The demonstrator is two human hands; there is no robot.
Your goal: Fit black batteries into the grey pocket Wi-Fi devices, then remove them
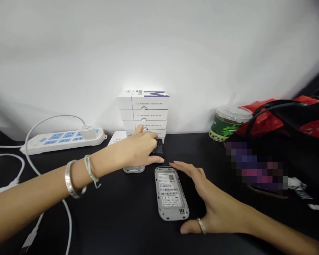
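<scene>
My left hand (140, 150) reaches in from the left and closes around a flat black rectangular module (158, 148), with the thumb behind it and the fingers near its front edge. Just below that hand, a grey device (134, 170) is partly hidden by it. A larger grey pocket-sized device (171, 194) lies flat on the black table, its labels and QR code facing up. My right hand (210, 203) curves open around that device's right side, fingertips near its top corner and thumb near its bottom corner.
Several white boxes (143, 113) stand stacked against the white wall. To the left are a white power strip (63, 141) and white cables (29, 159). On the right stand a lidded drink cup (228, 124) and a black bag (276, 120) with red plastic, beside a pixelated patch (255, 166).
</scene>
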